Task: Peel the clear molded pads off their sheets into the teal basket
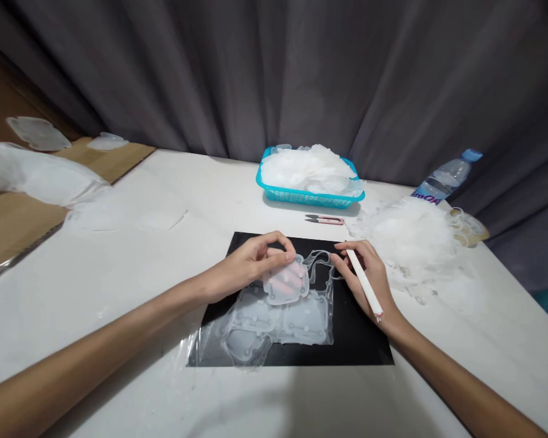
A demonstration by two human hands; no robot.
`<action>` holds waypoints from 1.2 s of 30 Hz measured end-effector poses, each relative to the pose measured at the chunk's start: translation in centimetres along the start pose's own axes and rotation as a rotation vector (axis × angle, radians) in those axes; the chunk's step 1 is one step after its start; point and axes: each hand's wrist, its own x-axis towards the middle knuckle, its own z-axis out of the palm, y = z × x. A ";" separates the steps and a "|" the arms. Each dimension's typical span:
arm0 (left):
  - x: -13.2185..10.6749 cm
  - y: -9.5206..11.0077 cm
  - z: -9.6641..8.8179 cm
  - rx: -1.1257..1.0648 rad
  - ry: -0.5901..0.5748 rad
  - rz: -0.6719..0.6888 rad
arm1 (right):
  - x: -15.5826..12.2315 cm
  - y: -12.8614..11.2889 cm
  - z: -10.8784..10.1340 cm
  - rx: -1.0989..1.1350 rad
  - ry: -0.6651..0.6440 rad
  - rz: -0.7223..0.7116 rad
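My left hand point(271, 258) pinches a translucent, soft-looking pad point(287, 283) with rounded corners, held above a black mat point(363, 340). Its fingers show through the pad. My right hand point(365, 271) is closed round a white pen-like tool point(364, 285); the working tip is too small to make out. Thin clear trimmings point(319, 258) curl between the two hands, near my right fingertips; whether those fingers touch them I cannot tell. Under my left hand, a clear sheet of joined pads point(305, 319) lies on the mat.
A blue basket point(308, 198) heaped with translucent pieces stands at the back. Pink-handled thread snips point(325, 219) lie before it. At right are a pile of clear scraps point(411, 240) and a tilted water bottle point(447, 176). Cardboard point(22, 225) with a plastic bag point(41, 173) occupies the left.
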 end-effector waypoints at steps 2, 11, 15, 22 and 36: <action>0.0 -0.2 -0.1 -0.041 -0.036 -0.021 | 0.0 -0.2 0.0 -0.008 0.003 -0.029; 0.2 -0.9 -0.6 -0.025 -0.052 0.002 | -1.1 -1.3 0.4 -0.092 0.003 -0.321; 1.0 0.3 -2.6 0.120 0.044 0.105 | -1.3 -1.1 1.1 -0.159 -0.007 -0.412; 5.9 6.5 -7.9 0.544 0.526 0.447 | -1.0 -1.2 1.6 -0.149 0.030 -0.431; 8.1 2.8 -5.4 1.162 0.554 0.674 | -1.0 -0.1 2.5 -0.313 0.029 -0.392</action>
